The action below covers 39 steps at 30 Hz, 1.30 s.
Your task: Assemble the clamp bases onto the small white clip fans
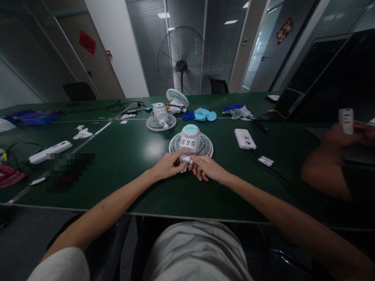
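A small white fan body (191, 141) lies grille-down on the dark green table (125, 156), its motor housing with a light blue cap pointing up. At its near edge, my left hand (167, 165) and my right hand (206, 168) meet over a small white part (185, 159). Both hands pinch this part with curled fingers. What the part is cannot be made out.
Two more small fans (160, 116) stand farther back, with blue fan blades (202, 114) beside them. A white power bank (245, 139) with a cable lies to the right. Another person's arm (328, 168) holds a white object at far right. A white remote-like bar (50, 151) lies left.
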Motion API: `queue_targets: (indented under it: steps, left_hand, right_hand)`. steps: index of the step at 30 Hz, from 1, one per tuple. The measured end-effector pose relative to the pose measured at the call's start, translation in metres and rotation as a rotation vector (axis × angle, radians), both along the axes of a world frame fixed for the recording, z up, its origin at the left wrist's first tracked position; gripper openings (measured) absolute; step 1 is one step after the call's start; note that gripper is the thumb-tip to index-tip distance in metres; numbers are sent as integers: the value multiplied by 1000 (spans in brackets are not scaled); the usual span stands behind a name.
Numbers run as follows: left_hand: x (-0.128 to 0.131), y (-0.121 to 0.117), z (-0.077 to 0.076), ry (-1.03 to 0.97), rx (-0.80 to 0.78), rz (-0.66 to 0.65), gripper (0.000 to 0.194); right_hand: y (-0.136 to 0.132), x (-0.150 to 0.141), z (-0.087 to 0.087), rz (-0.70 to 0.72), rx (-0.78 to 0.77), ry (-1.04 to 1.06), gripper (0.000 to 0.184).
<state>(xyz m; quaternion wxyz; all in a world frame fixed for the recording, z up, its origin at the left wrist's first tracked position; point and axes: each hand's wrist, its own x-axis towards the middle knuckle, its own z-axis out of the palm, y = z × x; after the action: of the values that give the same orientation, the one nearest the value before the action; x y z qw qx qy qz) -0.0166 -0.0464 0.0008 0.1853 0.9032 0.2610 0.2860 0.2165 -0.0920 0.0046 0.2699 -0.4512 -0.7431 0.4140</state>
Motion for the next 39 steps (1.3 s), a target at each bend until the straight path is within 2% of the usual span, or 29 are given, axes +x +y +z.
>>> queue_targets:
  steps: [1,2,4,6,8,10,13,14,15,17,19,21,23,27,28,29,32,34,36,39]
  left_hand:
    - [0,0,0,0,0,0,38]
    - [0,0,1,1,-1,-1,37]
    - [0,0,1,9,-3,-4,37]
    - [0,0,0,9,2,-6,39]
    - [0,1,0,5,7,-3,39]
    - [0,1,-1,1,12,2,39]
    - [0,1,0,4,19,0,38]
    - [0,1,0,7,18,-1,37]
    - [0,1,0,11,14,-4,36]
    - [0,1,1,17,7,-6,37]
    - [0,1,0,17,7,-4,38]
    - [0,2,-1,16,8,2,39]
    - [-1,2,-2,15,11,7,39]
    - [0,1,0,22,18,6,38]
    - [0,0,0,22,16,3,37]
    - [0,0,0,19,13,1,37]
    - [0,0,0,4,10,1,35]
    - [0,1,0,4,5,0,36]
    - [0,1,0,12,-4,2,37]
    - [-1,1,0,17,-7,6,36]
  right_hand:
    - [0,0,0,-7,-14,-3,60]
    - [-1,1,2,-29,74,-34,54]
    - [-3,6,6,-69,360,-152,41]
    - [-5,11,10,-67,562,-264,40]
    - [-5,13,12,-43,617,-317,39]
    - [-3,10,11,-41,544,-274,40]
    - [-2,5,8,-31,286,-128,52]
    - [-2,4,7,-41,258,-110,51]
    - [-3,4,7,-53,289,-125,45]
    - [-5,8,9,-74,477,-225,33]
    - [-6,12,10,-60,633,-326,36]
    - [-5,13,10,-28,655,-342,34]
    - [-3,11,9,-40,560,-254,34]
    - [2,3,4,-33,127,-24,48]
    - [2,3,4,-34,117,-23,46]
    - [1,4,5,-44,187,-55,41]
    - [-4,10,9,-58,555,-253,33]
    - [-5,12,11,-30,654,-342,35]
    - [-3,11,9,-25,580,-303,35]
    - [-1,4,5,-15,226,-115,54]
